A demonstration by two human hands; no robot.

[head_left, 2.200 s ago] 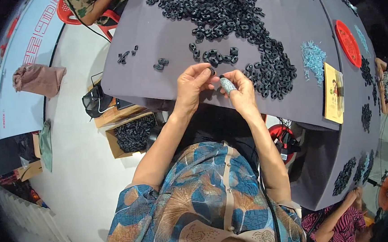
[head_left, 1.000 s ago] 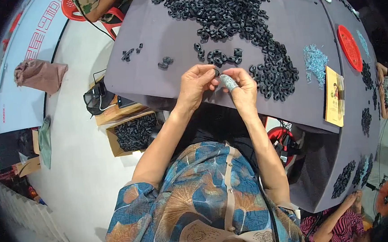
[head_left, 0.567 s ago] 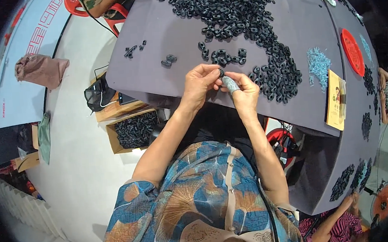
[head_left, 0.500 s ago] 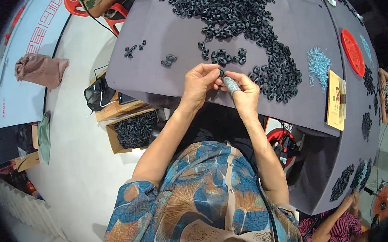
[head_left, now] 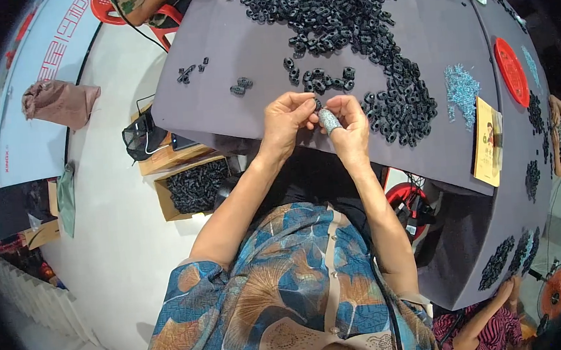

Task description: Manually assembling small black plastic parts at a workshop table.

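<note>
Over the near edge of the grey-covered table (head_left: 211,111), my left hand (head_left: 285,124) pinches a small black plastic part (head_left: 318,105) between thumb and fingertips. My right hand (head_left: 347,130) meets it from the other side, its thumb wrapped in a grey covering (head_left: 330,119) and pressed close to the part. The fingers hide most of the part, and whether the right fingers grip it too is hard to see. Just beyond my hands lies a short row of black parts (head_left: 329,80). A large heap of similar black parts (head_left: 341,15) spreads behind and to the right.
Small light-blue pieces (head_left: 462,94) lie to the right, near a yellow booklet (head_left: 486,141) and a red tray (head_left: 511,73). Below the table's left side stands a cardboard box of black parts (head_left: 197,188). Other people's hands (head_left: 511,287) work at the right edge.
Both hands stay together over the table edge with the black part. The right fingers and wrapped thumb have shifted slightly left and turned a little; the view has moved slightly.
</note>
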